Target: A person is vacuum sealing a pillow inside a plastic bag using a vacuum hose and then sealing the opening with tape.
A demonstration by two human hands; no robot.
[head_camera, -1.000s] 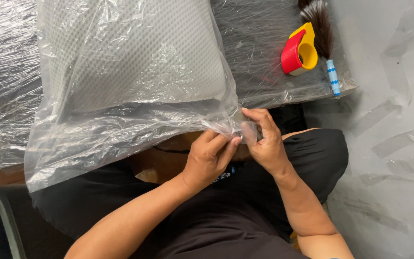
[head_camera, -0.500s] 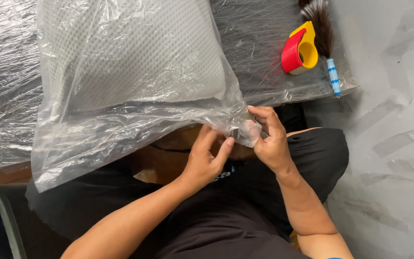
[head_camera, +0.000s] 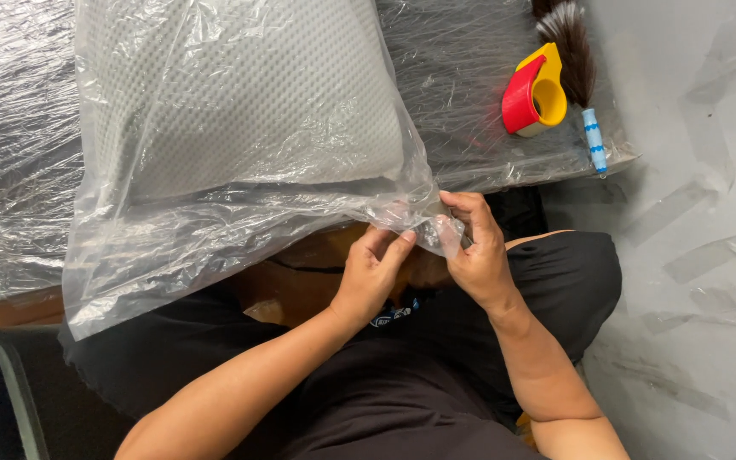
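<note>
Since the frame half a second ago the left hand (head_camera: 370, 274) has slid up a little, so its fingertips now meet the corner of the clear plastic bag (head_camera: 215, 230) again instead of hanging just under it; the right hand has scarcely shifted.

At the far left, the worktop (head_camera: 10, 153) lies under a wrinkled sheet of clear film. On it, and hanging over its near edge toward the person's lap, lies the clear plastic bag, with a grey textured cushion (head_camera: 240, 94) inside. The bag's open mouth droops loose below the cushion, empty and crumpled.

At the bag's lower right corner the two hands come together. The left hand is curled, its fingers pinching the plastic from below. Just beside it, touching the same corner, the right hand (head_camera: 474, 251) is closed narrowly on the film, thumb and forefinger pressing a small fold of it. Whether anything besides plastic sits between the fingers cannot be told.

Further right, well apart from the hands, a red and yellow tape dispenser (head_camera: 534, 94) stands on the worktop, touching a dark bristle brush (head_camera: 568, 47) with a pale blue-patterned handle. Beyond the worktop edge is grey floor (head_camera: 709, 255).
</note>
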